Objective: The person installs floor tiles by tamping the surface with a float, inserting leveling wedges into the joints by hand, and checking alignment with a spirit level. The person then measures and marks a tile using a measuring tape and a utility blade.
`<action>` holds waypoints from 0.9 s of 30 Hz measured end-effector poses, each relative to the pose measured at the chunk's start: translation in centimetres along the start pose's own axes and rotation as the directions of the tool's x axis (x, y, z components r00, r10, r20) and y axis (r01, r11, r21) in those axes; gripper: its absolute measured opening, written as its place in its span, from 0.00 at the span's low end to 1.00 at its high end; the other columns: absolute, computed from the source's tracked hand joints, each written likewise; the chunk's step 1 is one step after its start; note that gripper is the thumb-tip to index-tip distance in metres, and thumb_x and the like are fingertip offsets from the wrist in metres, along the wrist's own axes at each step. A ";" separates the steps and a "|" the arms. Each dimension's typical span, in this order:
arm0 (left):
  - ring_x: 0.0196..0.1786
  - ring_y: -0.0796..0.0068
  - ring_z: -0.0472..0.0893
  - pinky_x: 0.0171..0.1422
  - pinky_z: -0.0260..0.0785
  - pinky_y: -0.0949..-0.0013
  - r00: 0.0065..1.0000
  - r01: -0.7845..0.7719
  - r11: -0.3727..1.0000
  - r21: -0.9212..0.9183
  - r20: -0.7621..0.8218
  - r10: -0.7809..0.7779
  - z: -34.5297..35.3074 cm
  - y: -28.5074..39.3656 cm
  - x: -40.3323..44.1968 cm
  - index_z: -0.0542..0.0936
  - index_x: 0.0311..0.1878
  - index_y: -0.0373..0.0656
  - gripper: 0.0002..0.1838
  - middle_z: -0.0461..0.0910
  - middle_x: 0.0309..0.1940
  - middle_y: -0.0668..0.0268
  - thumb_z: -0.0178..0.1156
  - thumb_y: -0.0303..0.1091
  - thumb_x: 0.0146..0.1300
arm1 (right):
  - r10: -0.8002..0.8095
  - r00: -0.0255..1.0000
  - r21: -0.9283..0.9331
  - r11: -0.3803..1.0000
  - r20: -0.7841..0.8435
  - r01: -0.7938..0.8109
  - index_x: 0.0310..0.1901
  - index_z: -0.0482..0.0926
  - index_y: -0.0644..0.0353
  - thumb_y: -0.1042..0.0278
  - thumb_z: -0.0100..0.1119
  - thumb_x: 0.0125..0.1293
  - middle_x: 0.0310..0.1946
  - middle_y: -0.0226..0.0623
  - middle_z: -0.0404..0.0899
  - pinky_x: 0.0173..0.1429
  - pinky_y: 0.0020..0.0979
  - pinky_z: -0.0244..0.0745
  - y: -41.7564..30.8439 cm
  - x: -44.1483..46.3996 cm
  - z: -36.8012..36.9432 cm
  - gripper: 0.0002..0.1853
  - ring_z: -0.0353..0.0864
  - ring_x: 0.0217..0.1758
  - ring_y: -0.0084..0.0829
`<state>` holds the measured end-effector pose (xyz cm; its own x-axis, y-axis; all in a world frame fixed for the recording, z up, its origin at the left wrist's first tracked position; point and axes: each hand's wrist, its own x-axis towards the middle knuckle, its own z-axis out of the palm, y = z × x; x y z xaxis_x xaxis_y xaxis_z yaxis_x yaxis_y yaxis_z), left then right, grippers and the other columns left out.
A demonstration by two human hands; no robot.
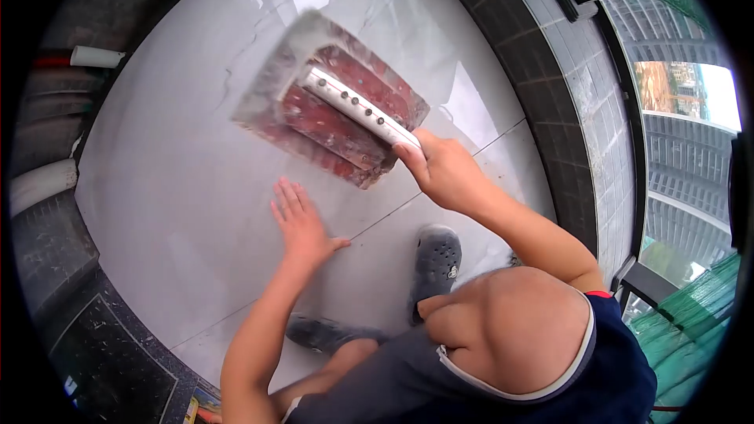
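My right hand (448,169) is closed round the end of a metal handle with a row of dark holes or rivets. The handle runs along the back of a broad, flat red paddle (342,114), smeared with grey, whose far edge is blurred by motion. Beneath the paddle spreads a glossy pale tile floor (181,133) with faint grey veins; whether the two touch I cannot tell. Fingers stretched and thumb out, my left hand (302,228) rests on the tile below the paddle, holding nothing.
Thin joint lines cross the floor near my dark clogs (437,263). White pipe ends (96,56) stick out at the left wall. Grey wall tiles (550,102) edge the right side, beside a window frame and green netting (687,338). A dark slab (110,353) lies lower left.
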<state>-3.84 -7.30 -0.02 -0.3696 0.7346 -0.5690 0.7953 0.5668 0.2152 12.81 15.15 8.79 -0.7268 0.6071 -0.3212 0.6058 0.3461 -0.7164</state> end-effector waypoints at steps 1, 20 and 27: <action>0.87 0.36 0.34 0.87 0.32 0.36 1.000 0.004 1.000 0.014 0.018 -0.004 0.1 -0.1 0.1 0.41 0.80 0.19 0.85 0.32 0.83 0.30 0.87 0.61 0.34 | 0.156 0.986 -0.129 0.981 0.060 -0.148 0.45 0.81 0.67 0.37 0.46 0.81 0.33 0.57 0.85 0.46 0.53 0.78 2.6 1.6 1.6 0.33 0.86 0.39 0.59; 0.86 0.41 0.46 0.87 0.37 0.40 0.854 -0.480 0.865 0.147 0.306 0.421 8.1 2.1 -10.3 0.56 0.80 0.25 0.59 0.46 0.84 0.38 0.72 0.58 0.59 | 0.220 0.970 0.005 0.975 0.107 -0.222 0.48 0.83 0.68 0.37 0.48 0.79 0.44 0.62 0.86 0.55 0.53 0.77 4.4 2.7 1.7 0.34 0.85 0.52 0.60; 0.79 0.48 0.65 0.85 0.51 0.45 0.894 -0.288 0.939 -0.190 0.298 0.335 1.4 -4.2 -14.8 0.71 0.71 0.31 0.37 0.66 0.76 0.43 0.66 0.48 0.66 | 0.348 0.906 0.201 0.895 0.243 -0.398 0.44 0.78 0.62 0.44 0.57 0.78 0.19 0.25 0.68 0.24 0.30 0.67 4.3 2.5 1.8 0.24 0.70 0.18 0.21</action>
<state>-1.08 -21.07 6.35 0.0792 0.7351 -0.6733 0.7615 0.3912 0.5167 12.95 16.83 3.79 -0.5263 0.4961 -0.6906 0.7662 -0.0755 -0.6381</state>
